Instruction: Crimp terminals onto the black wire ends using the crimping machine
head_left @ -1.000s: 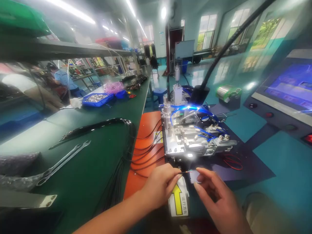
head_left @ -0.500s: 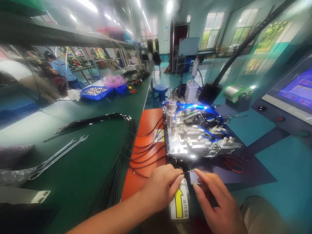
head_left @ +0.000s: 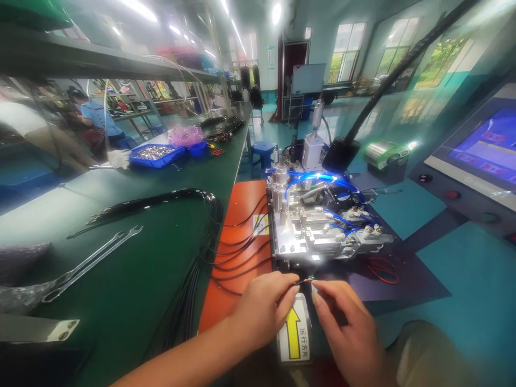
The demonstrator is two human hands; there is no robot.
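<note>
My left hand is closed in a pinch on a thin black cable close to its stripped end. Short coloured wires, red and green among them, fan out past the fingertips. At those wires is my right hand, its thumb and forefinger drawn nearly together on them; its other fingers curl below. Under both hands lies a white label plate with a yellow arrow. Just beyond them stands a metal machine with blue air tubes, and several black cables run to its left side across an orange panel.
Left on the green bench lie two wrenches and a cable bundle. A blue tray of small metal parts sits farther back. A control screen stands right, a solder-like reel behind. Co-workers are at far left.
My right thumb and forefinger have come closer together and moved left to the wire ends, which are now more spread. The left hand keeps its pinch. The view has shifted slightly.
</note>
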